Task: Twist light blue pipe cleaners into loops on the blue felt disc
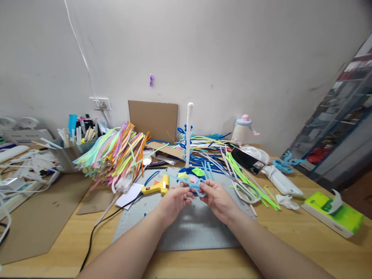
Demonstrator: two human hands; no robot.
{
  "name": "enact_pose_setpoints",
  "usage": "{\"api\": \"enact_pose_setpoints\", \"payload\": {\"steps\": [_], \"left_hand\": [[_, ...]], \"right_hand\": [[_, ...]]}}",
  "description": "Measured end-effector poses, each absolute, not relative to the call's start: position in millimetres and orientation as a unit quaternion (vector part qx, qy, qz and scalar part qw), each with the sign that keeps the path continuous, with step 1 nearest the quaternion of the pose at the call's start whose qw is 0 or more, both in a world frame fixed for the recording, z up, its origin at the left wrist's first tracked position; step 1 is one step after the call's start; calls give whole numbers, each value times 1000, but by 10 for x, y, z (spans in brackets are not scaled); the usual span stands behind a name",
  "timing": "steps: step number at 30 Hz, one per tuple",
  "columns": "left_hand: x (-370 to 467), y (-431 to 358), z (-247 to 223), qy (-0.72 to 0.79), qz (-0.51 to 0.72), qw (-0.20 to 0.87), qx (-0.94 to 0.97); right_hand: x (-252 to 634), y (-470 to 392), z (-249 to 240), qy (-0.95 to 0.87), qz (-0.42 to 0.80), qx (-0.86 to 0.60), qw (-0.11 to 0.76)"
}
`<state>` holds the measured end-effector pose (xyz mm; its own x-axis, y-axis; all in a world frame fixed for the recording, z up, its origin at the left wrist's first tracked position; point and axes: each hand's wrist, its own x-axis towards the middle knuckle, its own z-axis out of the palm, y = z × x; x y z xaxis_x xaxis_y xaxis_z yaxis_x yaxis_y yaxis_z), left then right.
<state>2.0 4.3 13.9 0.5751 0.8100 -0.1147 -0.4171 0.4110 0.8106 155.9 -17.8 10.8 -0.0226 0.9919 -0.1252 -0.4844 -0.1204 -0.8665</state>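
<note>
Over the grey mat (200, 236), a light blue pipe cleaner (198, 188) bent into loops is held between both hands. My left hand (177, 199) pinches it from the left, and one straight end sticks out to the left above that hand. With thumb and fingers closed, my right hand (216, 197) grips the looped part. Just behind the hands stands a white upright stick (188, 131) wound with dark and light blue curls, on a dark blue base with green and pink pieces. A yellow glue gun (157, 186) lies left of my left hand.
A big bundle of coloured pipe cleaners (116, 155) leans at the left, by a metal container (68, 157) of sticks. On the right lie scissors (247, 192), a phone (247, 159), green pipe cleaners (247, 174) and a tissue pack (333, 213). A black cord (95, 228) crosses the table's left.
</note>
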Motion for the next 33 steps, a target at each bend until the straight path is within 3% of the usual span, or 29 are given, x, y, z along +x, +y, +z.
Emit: {"api": "enact_pose_setpoints", "payload": {"steps": [9,15,19,23,28,33], "left_hand": [[52,74,79,329,419,730,429],[14,85,117,315,389,776,384],[-63,76,168,282,229,881,304],[-112,94,161,259,123,922,260],[-128,111,152,263,136,909,295],[-101,69,229,269,200,867,368]], "right_hand": [[1543,-195,57,-418,600,-401,551],[1560,-182,45,-457,559,-404,562],[1638,-140,43,-557,423,-443,561],[1709,-206,159,-754,236,-375,485],[1731,-288,235,-853,126,-333,382],[1700,-243,118,-802,169,-351,453]]}}
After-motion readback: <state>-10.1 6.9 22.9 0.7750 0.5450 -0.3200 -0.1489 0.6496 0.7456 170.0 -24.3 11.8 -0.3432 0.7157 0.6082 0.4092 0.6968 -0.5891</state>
